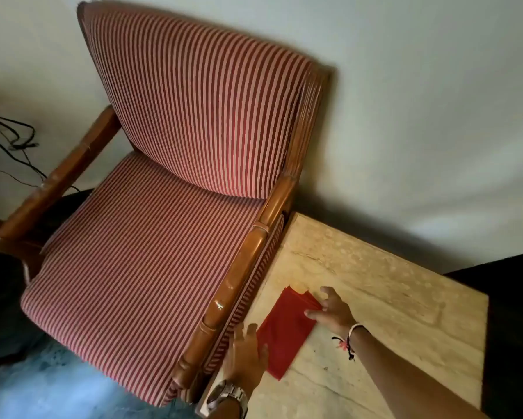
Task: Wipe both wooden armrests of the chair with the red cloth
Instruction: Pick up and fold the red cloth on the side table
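Observation:
A chair [175, 207] with red-and-white striped cushions stands against the wall. Its right wooden armrest [239, 273] runs beside a marble-topped table; its left wooden armrest [64, 173] is at the far left. The red cloth [284, 331] lies folded flat on the table, close to the right armrest. My right hand [332, 309] rests with spread fingers on the cloth's far right edge, fingertips touching it. My left hand [248, 355] hovers at the cloth's near left edge, fingers apart, holding nothing. A metal watch sits on my left wrist.
The beige marble table [390, 297] fills the lower right, tight against the chair. Black cables [15, 137] hang along the wall at the far left. A dark object [0, 300] sits at the left edge by the chair's front. Blue-grey floor lies below.

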Demonstrator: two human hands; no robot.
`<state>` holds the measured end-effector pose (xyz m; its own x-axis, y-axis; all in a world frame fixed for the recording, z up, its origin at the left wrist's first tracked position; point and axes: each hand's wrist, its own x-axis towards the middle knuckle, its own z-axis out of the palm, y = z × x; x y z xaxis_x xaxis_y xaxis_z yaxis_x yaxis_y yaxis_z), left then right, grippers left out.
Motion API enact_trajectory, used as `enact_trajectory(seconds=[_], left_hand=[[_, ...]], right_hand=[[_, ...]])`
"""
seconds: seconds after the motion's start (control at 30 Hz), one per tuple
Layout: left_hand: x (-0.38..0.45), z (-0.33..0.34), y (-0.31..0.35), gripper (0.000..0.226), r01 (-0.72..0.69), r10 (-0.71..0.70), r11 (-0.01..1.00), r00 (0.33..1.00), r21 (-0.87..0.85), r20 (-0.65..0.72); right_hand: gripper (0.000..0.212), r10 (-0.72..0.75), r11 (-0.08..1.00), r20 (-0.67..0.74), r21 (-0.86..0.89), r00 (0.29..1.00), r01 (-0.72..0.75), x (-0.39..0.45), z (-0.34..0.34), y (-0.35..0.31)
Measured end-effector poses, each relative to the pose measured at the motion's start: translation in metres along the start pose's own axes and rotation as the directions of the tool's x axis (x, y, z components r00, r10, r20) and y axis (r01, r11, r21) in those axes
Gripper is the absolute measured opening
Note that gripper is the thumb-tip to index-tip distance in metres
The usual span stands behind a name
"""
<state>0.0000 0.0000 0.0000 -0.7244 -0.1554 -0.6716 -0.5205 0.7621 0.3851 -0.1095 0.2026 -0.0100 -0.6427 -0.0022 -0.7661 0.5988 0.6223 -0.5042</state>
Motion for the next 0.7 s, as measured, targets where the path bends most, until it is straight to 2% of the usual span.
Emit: enact_trajectory(seconds=[0.07, 0.2, 0.27, 0.33, 0.5, 0.57, 0.7], left_hand=[[0.021, 0.016, -0.006, 0.062, 0.057, -0.055, 0.997, 0.998, -0.051, 0.036], [0.045, 0.039, -0.011, 0.075, 0.055, -0.052, 0.998, 0.993, -0.032, 0.103], [0.053, 0.045, -0.012, 0.076, 0.051, -0.05, 0.999, 0.994, -0.008, 0.094], [0.061, 0.05, -0.015, 0.067, 0.074, -0.074, 0.997, 0.994, -0.004, 0.079], [0.068, 0.057, -0.018, 0.044, 0.073, -0.058, 0.993, 0.987, -0.095, 0.153], [0.065, 0.055, -0.018, 0.044, 0.049, -0.028, 0.989, 0.988, -0.139, 0.149], [0.054, 0.035, -0.006, 0.044, 0.015, 0.024, 0.961, 0.99, -0.275, 0.136]], right_hand=[[0.079, 0.021, 1.0, -0.027, 0.015, 0.999, -0.02, 0.021, 0.015, 0.008], [0.051, 0.066, 0.997, -0.138, -0.038, 0.988, -0.072, 0.05, 0.033, 0.023], [0.048, 0.057, 0.997, -0.166, -0.039, 0.984, -0.065, 0.056, 0.034, 0.023], [0.046, 0.05, 0.997, -0.172, -0.057, 0.984, -0.06, 0.064, 0.041, 0.03], [0.028, -0.04, 0.993, -0.131, -0.114, 0.991, 0.026, 0.09, 0.057, 0.061], [0.024, -0.055, 0.998, -0.139, -0.031, 0.989, 0.051, 0.076, 0.055, 0.049], [0.021, -0.062, 0.94, -0.206, 0.318, 0.977, 0.126, 0.05, 0.041, 0.03]])
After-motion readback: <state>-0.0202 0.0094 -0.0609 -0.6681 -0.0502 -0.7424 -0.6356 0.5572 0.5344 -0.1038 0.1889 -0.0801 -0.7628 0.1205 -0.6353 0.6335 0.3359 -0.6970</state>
